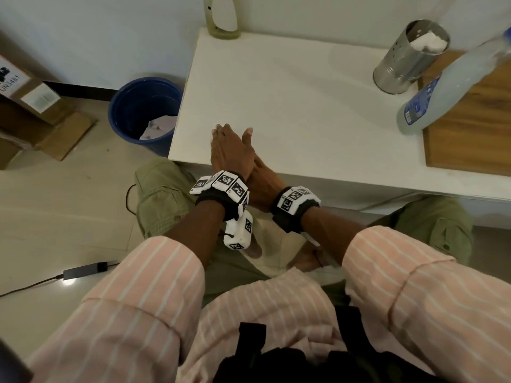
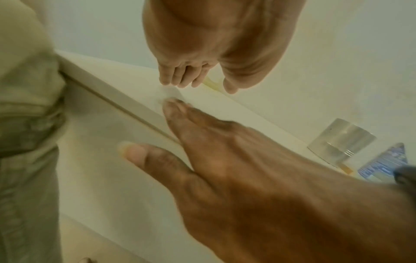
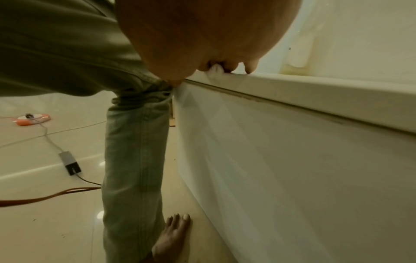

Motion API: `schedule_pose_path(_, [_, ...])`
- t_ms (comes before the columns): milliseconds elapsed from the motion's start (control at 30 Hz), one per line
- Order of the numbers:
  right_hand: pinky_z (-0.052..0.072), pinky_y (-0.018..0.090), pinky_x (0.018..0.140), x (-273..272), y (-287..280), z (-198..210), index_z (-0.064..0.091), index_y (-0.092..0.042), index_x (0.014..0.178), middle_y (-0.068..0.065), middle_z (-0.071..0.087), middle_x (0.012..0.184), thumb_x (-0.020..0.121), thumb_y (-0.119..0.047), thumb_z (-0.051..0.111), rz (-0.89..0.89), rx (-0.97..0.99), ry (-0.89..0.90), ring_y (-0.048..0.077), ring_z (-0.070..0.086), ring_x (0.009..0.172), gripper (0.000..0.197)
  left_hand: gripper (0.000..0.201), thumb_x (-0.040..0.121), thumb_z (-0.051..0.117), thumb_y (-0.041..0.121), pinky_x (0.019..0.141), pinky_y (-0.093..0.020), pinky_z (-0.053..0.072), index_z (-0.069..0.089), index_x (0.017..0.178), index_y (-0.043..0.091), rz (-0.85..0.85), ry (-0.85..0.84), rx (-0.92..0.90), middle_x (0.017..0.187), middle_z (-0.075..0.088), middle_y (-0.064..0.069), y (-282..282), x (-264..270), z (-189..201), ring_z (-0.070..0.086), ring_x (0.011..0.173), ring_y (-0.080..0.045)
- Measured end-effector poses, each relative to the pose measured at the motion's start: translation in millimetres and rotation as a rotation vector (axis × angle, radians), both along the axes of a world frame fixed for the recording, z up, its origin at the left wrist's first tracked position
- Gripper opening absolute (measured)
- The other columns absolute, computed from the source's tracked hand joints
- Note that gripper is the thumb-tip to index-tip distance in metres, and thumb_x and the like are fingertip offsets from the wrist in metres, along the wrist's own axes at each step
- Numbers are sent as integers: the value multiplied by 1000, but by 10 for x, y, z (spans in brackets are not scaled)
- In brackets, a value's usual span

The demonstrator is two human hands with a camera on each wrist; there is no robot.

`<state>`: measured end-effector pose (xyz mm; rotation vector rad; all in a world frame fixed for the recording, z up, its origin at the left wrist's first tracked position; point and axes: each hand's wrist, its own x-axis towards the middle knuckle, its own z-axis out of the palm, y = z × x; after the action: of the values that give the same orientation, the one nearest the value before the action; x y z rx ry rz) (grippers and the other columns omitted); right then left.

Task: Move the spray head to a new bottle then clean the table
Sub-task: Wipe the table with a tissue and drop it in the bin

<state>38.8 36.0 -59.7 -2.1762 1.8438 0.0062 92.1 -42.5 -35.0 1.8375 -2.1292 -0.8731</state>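
Broadly, the scene is filled by a white table (image 1: 290,92), against whose near edge the person is stood. A wooden board (image 1: 470,134) is laid on its right end. On the floor just beside the table's left end a blue bin (image 1: 132,106) is set, with crumpled paper in it. A clear spray bottle (image 1: 442,87) with a blue label is stood on the board's near left corner. Its top is cut by the frame edge, so the head can only be guessed at as the blue blur there. A perforated steel canister (image 1: 406,64) holding a white wad (image 1: 427,42) is placed just behind the bottle. A second bottle (image 1: 221,20), with a little yellowish liquid at its bottom, is stood at the far left corner, well apart from both hands.

The left hand (image 1: 231,147) is laid over the near left edge of the table, its fingers (image 2: 171,74) loosely extended and nothing gripped in them. The right hand (image 1: 262,183) is crossed beneath it at the edge, its fingers (image 2: 178,113) stretched straight and the thumb spread wide. A small white scrap (image 2: 170,92), possibly tissue, is seen between the two sets of fingertips at the table edge. The spray bottle is left far to the right of both hands, untouched.
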Motion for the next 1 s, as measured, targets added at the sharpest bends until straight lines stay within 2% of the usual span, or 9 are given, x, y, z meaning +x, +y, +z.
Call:
schedule_pose_path(100, [7, 55, 120, -275, 225, -90, 16, -11, 151, 14, 13, 160, 93, -47, 13, -187, 12, 142, 32, 6, 149, 68, 70, 98, 32, 51, 121, -39, 18, 23, 148, 3, -84, 7, -3, 159, 20, -14, 118, -217, 32, 14, 149, -25])
schedule_pose_path(200, [8, 56, 120, -410, 477, -29, 1, 2, 150, 24, -1, 159, 98, -40, 30, -508, 32, 222, 38, 0, 148, 73, 68, 99, 32, 49, 121, -39, 18, 23, 148, 2, -148, 9, 2, 159, 19, -16, 252, -386, 46, 14, 149, -27])
schedule_pose_path(267, [16, 58, 117, -403, 594, 42, 2, 12, 146, 35, 2, 154, 97, -24, 41, -668, 110, 310, 47, 6, 145, 72, 68, 99, 33, 48, 121, -40, 19, 24, 147, 1, -182, 20, 1, 158, 20, -17, 339, -462, 41, 15, 149, -28])
schedule_pose_path(367, [36, 58, 108, -381, 619, 275, 22, 17, 139, 44, 24, 144, 89, -5, 55, -658, 272, 357, 56, 26, 135, 65, 69, 98, 34, 49, 120, -40, 19, 25, 147, 1, -211, 32, 7, 158, 21, -17, 425, -513, 33, 16, 149, -28])
schedule_pose_path(433, [51, 47, 91, -482, 579, 432, 50, 6, 124, 29, 55, 122, 81, 8, 59, -541, 238, 299, 47, 52, 115, 44, 68, 98, 34, 49, 120, -40, 20, 26, 146, 1, -210, 41, 8, 158, 22, -16, 436, -498, 41, 16, 149, -27])
schedule_pose_path(533, [45, 35, 69, -612, 521, 642, 55, 0, 99, 17, 59, 102, 80, 11, 54, -505, 174, 164, 34, 61, 92, 23, 68, 98, 35, 49, 119, -40, 21, 27, 146, 2, -167, 67, 15, 157, 24, -16, 355, -424, 78, 18, 148, -27])
schedule_pose_path(633, [47, 36, 73, -554, 289, 674, 59, 1, 102, 20, 62, 103, 82, 5, 49, -532, 31, -51, 36, 60, 92, 23, 69, 97, 36, 51, 118, -40, 21, 29, 146, 2, -56, 103, 35, 156, 28, -15, 155, -269, 130, 21, 147, -27])
schedule_pose_path(767, [52, 34, 82, -284, -326, 712, 71, -8, 104, 10, 73, 104, 82, -6, 54, -590, -174, -314, 30, 65, 96, 28, 68, 97, 37, 51, 113, -41, 27, 35, 141, -1, 172, 160, 69, 147, 41, -19, -214, 23, 203, 33, 140, -32])
schedule_pose_path(1000, [49, 30, 81, 154, -1485, 746, 70, -8, 88, 7, 70, 98, 71, 0, 60, -616, -155, -560, 25, 62, 94, 21, 59, 97, 38, 47, 106, -46, 40, 45, 132, -1, 337, 174, 24, 136, 51, -21, -830, 577, 168, 48, 127, -36])
